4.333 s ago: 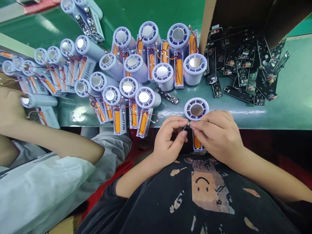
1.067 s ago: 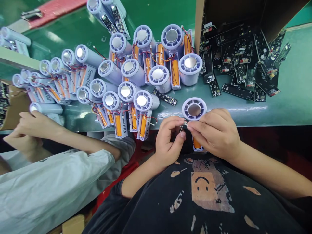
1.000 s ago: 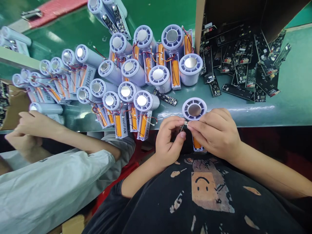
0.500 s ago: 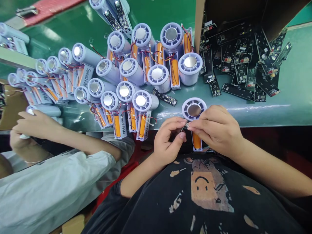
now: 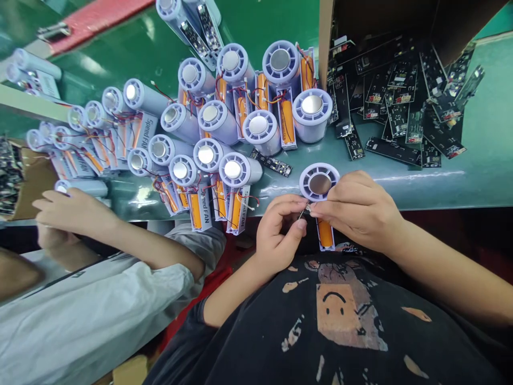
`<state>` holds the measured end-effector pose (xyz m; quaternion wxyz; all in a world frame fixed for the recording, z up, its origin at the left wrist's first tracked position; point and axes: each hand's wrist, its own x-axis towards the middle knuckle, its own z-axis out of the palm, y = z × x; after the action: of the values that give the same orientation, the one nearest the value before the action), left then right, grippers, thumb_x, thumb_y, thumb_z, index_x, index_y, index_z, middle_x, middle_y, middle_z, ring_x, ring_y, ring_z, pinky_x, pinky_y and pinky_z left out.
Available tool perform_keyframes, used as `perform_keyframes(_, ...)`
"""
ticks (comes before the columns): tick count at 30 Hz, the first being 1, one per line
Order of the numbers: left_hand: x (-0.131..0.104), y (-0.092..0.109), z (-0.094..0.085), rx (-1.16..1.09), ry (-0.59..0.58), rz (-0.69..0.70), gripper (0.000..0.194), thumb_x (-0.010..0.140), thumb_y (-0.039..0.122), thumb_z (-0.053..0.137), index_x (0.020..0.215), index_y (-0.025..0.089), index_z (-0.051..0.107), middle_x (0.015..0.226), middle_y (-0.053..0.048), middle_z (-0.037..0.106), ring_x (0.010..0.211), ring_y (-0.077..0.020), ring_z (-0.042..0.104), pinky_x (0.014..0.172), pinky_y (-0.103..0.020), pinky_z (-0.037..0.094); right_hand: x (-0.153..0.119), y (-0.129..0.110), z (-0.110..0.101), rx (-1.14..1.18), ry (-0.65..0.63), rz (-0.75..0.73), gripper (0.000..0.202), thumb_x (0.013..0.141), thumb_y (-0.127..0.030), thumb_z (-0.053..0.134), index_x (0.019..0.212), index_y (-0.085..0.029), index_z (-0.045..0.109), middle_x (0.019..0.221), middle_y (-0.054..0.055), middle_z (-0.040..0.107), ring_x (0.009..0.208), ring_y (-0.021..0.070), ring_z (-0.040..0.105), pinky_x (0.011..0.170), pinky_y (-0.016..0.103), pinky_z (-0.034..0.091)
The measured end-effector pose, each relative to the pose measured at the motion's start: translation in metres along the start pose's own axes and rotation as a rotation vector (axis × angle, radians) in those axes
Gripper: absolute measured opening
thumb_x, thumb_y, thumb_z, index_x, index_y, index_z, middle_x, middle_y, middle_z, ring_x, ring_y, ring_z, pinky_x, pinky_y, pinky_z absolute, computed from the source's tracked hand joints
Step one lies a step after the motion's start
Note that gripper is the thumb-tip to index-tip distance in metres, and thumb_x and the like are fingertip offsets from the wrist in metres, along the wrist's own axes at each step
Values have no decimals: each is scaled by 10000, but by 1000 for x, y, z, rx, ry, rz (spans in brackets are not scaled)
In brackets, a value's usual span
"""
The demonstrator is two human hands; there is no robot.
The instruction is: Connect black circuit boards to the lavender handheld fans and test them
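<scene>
A fan unit [image 5: 319, 182] with a round metal disc stands at the table's front edge, its orange battery [image 5: 326, 234] hanging below the edge. In front of it, my left hand [image 5: 282, 230] pinches a small connector with a thin wire between thumb and fingers. My right hand [image 5: 356, 211] is closed on the same small connector [image 5: 308, 207] from the other side, fingertips nearly touching those of my left hand. The fingers partly hide the connector and the lower part of the fan.
Many fan units [image 5: 258, 126] with orange batteries and red wires fill the table's left and middle. One loose circuit board [image 5: 271, 163] lies behind my left hand. A pile of black boards [image 5: 396, 115] spills from a cardboard box. A co-worker's hands [image 5: 74, 214] are at the left.
The view has shifted slightly, so the fan units at the left appear farther right. The co-worker's hands have moved a little. My hands keep nearly the same pinch.
</scene>
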<state>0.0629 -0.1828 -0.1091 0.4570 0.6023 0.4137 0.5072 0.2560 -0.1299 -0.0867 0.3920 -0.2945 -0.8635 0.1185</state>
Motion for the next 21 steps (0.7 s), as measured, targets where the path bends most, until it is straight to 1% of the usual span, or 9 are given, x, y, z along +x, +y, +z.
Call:
perform_keyframes(3,1,0,0,-16,-13,15,265,951,154,586,1192,254,633,1149,-61,578,638,-47,553,479,-164,497,1,3,0,22,8,-16,205,976,-224,548,849,-210,709,684,-8,612,693,138,557,698,308,436)
perform_keyframes(8,3,1,-4,10,-82,62,298,932,142,611,1201,265,646,1129,-58,611,655,-62,591,503,-182,521,3,5,-4,115,-15,45,193,970,-278,573,869,-209,722,756,9,644,735,138,584,710,302,453)
perform_keyframes(10,3,1,-4,53,-84,95,329,920,132,621,1215,275,645,1128,-56,624,654,-65,590,527,-198,529,3,5,-6,147,-22,83,180,958,-285,596,860,-202,722,763,11,643,743,138,588,702,295,458)
perform_keyframes(13,3,1,-3,106,-69,122,351,915,127,620,1226,288,639,1130,-48,629,671,-74,593,603,-240,553,5,2,-8,189,-33,119,151,938,-254,624,838,-181,711,734,6,627,723,132,579,679,279,463)
perform_keyframes(16,3,1,-1,149,-51,103,301,936,193,608,1220,290,633,1143,-52,628,740,-108,616,687,-295,567,7,0,-5,204,-30,196,116,920,-238,646,832,-188,702,720,-1,606,723,136,578,679,281,468)
perform_keyframes(18,3,1,-2,187,-34,60,273,951,276,596,1223,284,619,1167,-65,621,790,-135,623,708,-316,563,9,1,-2,194,-11,271,87,911,-254,655,861,-199,700,765,6,607,760,149,581,700,297,470)
perform_keyframes(19,4,1,-3,198,-25,32,271,955,320,589,1223,281,613,1177,-71,613,808,-144,619,708,-320,559,10,1,-2,200,3,300,89,906,-280,661,890,-201,697,796,12,608,780,155,578,708,305,468)
perform_keyframes(21,3,1,-5,167,-8,-21,295,951,391,583,1225,284,598,1189,-71,588,815,-146,598,691,-308,546,11,1,-4,259,46,326,180,918,-366,639,977,-202,684,851,22,608,801,161,564,724,323,465)
